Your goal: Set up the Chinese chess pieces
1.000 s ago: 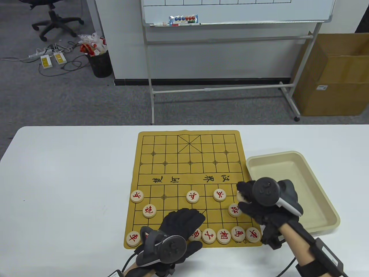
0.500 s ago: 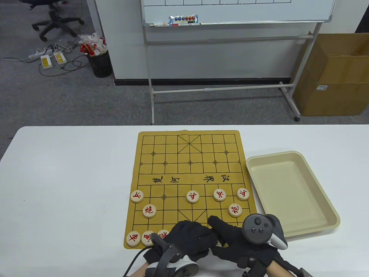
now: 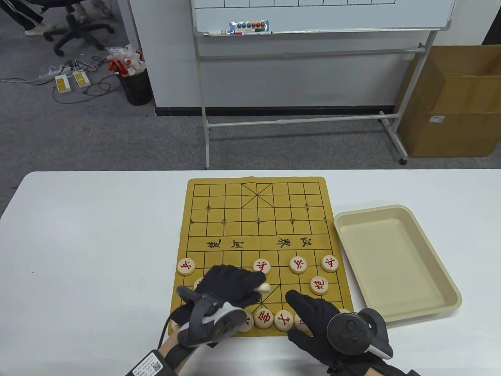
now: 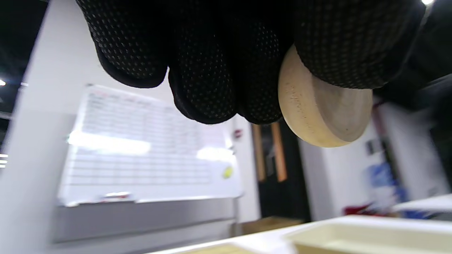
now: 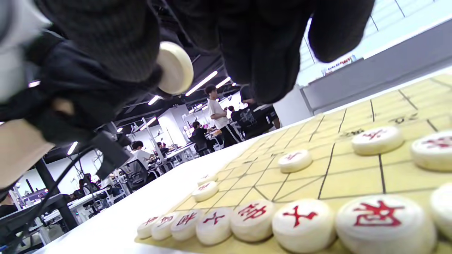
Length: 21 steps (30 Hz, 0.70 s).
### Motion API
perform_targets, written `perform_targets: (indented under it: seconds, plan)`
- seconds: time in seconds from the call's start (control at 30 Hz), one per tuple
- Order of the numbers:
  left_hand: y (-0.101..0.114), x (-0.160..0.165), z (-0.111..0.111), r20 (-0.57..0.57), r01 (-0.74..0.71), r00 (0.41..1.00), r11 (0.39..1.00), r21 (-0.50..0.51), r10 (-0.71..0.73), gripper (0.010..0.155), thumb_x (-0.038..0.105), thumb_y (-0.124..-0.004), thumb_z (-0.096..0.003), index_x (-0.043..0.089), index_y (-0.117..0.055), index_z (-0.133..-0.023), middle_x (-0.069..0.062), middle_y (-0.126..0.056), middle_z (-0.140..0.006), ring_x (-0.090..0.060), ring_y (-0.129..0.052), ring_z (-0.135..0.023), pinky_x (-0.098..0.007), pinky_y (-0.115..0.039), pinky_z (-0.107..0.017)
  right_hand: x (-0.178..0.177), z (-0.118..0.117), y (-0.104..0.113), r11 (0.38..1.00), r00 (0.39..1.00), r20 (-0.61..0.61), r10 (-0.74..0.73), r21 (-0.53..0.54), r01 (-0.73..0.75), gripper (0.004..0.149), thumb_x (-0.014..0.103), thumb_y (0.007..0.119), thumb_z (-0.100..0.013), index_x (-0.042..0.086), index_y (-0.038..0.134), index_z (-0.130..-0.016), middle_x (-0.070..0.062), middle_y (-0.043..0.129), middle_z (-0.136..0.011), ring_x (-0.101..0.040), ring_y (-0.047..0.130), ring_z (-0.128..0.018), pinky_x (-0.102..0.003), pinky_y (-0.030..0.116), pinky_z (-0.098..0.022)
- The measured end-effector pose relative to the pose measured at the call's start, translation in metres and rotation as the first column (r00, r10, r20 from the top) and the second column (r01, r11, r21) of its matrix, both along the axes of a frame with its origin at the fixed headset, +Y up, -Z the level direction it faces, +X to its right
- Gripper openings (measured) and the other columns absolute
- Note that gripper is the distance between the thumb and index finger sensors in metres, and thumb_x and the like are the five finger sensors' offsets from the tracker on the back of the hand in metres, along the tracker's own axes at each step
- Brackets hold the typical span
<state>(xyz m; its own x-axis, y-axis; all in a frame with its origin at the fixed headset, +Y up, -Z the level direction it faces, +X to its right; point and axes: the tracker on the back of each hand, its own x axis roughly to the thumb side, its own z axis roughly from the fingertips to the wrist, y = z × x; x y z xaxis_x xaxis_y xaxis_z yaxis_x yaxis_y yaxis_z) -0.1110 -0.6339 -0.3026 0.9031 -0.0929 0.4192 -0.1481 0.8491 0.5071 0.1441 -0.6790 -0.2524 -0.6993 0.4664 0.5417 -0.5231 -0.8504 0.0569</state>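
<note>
A gloved left hand (image 3: 231,282) hovers over the near half of the yellow chess board (image 3: 256,219), its fingertips (image 4: 201,88) pinching a pale wooden chess piece (image 3: 264,288) clear of the surface, the disc tilted on edge in the left wrist view. The right hand (image 3: 317,325) lies at the board's near edge with fingers loosely spread and gripping nothing, covering part of the back row. Red-lettered pieces line that near edge, among them one (image 3: 264,317) beside another (image 3: 283,319); three soldiers (image 3: 298,264) and a cannon (image 3: 319,285) stand further in, towards the board's middle. A cream tray (image 3: 438,266) lies just to the right of the board on the white table (image 3: 98,243).
</note>
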Motion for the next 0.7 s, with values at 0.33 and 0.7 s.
perform_targets:
  seconds: [0.33,0.7]
  plan:
    - [-0.064,-0.012,-0.102,-0.260,0.279,0.891,0.900,-0.334,-0.372,0.050,0.046,-0.089,-0.0274,0.042,-0.090,-0.078,0.013,-0.106,-0.072,-0.011,-0.108,-0.064,-0.040,-0.089,-0.058,-0.001,0.004,-0.001,0.999,1.000,0.004,0.017,0.050,-0.018,0.077,0.046,0.079,-0.045,0.011,0.056,-0.109,-0.019,0.079,-0.101,-0.037,0.093,-0.081,-0.061,0.064,-0.070]
    - [-0.103,0.003,-0.120,-0.236,0.384,0.835,0.833,-0.398,-0.498,0.056,0.050,-0.093,-0.0211,0.040,-0.083,-0.075,0.017,-0.097,-0.072,-0.010,-0.101,-0.069,-0.042,-0.084,-0.065,-0.003,0.004,-0.004,0.998,0.999,0.003,0.050,0.039,-0.050,0.077,0.046,0.079,-0.045,0.011,0.056,-0.109,-0.019,0.079,-0.101,-0.037,0.093,-0.081,-0.061,0.065,-0.069]
